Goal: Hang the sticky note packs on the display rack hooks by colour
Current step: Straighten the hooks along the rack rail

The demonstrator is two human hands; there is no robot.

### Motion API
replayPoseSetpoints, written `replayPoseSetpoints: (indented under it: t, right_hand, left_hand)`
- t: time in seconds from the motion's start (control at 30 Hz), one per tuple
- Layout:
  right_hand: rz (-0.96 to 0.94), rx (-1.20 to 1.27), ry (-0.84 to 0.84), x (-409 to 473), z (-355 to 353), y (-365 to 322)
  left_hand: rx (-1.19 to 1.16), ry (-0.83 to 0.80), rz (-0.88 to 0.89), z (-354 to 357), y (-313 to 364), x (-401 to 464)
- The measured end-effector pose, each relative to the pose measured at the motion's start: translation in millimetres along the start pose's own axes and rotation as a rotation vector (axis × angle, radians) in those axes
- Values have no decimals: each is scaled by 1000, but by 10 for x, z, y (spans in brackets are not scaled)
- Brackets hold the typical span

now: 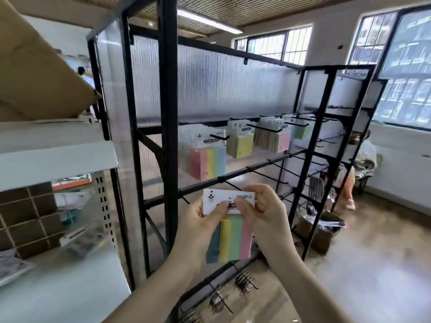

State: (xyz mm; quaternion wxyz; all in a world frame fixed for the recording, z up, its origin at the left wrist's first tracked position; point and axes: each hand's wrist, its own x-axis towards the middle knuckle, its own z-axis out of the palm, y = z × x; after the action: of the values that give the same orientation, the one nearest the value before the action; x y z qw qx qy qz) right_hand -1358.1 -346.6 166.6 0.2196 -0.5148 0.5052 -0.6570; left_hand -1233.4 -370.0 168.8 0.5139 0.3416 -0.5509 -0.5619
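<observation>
While both of your hands meet low in the centre of the frame, they share one multicolour pack (229, 226) of sticky notes. Your left hand (198, 220) grips the pack's left edge, thumb curled over the white header card; your right hand (261, 206) pinches the card's right end, thumb on the front and fingers behind. The pack hangs upright between them — blue, yellow, green and pink strips side by side below the card — just in front of the black display rack (168, 113), near a bare hook (231, 184) on the rail just above the card.

Higher up, at mid-frame, a row of hooks already carries packs: a multicolour bunch (207, 159) on the left, yellow packs (242, 145) next, pink packs (281, 142) after that, and green packs (303, 131) farthest right. Several bare hooks stick out from the rails to the right.

At the left edge stands a white shelf (58, 157) with a cardboard box (35, 73) on top — upper left of the frame. Another cardboard box (321, 236) sits on the floor at lower right, beside the rack's foot.
</observation>
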Motion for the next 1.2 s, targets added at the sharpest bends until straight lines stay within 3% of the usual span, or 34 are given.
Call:
replayPoseSetpoints:
  t: [0.17, 0.57, 0.77, 1.03, 1.2]
  right_hand:
    - [2, 71, 10, 430, 43, 36]
    - [-150, 197, -75, 981, 100, 66]
    - [-244, 187, -140, 1253, 180, 49]
    - [-266, 254, -191, 1541, 148, 153]
    - [-259, 308, -307, 1706, 93, 196]
  left_hand:
    - [3, 54, 2, 97, 30, 466]
    - [-65, 147, 191, 286, 177, 892]
    - [-15, 279, 273, 343, 269, 1056]
    - [44, 309, 381, 522, 377, 1200]
    - [61, 369, 383, 605, 345, 1288]
